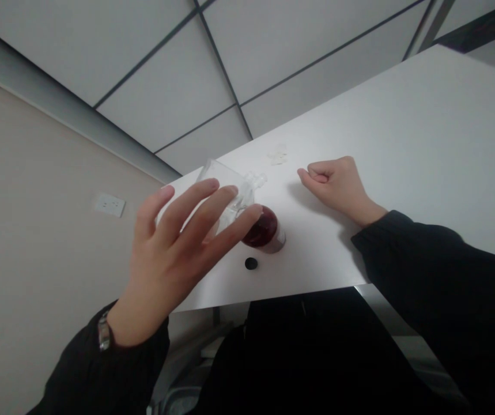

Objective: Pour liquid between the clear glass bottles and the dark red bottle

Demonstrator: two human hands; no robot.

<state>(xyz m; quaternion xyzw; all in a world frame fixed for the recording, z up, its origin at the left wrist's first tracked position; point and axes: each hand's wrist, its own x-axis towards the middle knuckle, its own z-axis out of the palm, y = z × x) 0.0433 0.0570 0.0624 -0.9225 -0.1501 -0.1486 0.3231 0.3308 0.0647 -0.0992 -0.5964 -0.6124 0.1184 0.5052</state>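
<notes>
Left hand, fingers spread across a tilted glass bottle, apparently supporting it; firmness of grip cannot be told. Dark red bottle just beside it; black cap lies separately on the worktop. Right hand, loosely fisted, rests empty there.

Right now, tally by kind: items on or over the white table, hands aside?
Clear glass bottle: 1
Bottle of dark red liquid: 1
Round black cap: 1
Pale translucent clump: 1 (pieces too small to count)
Total: 4
</notes>
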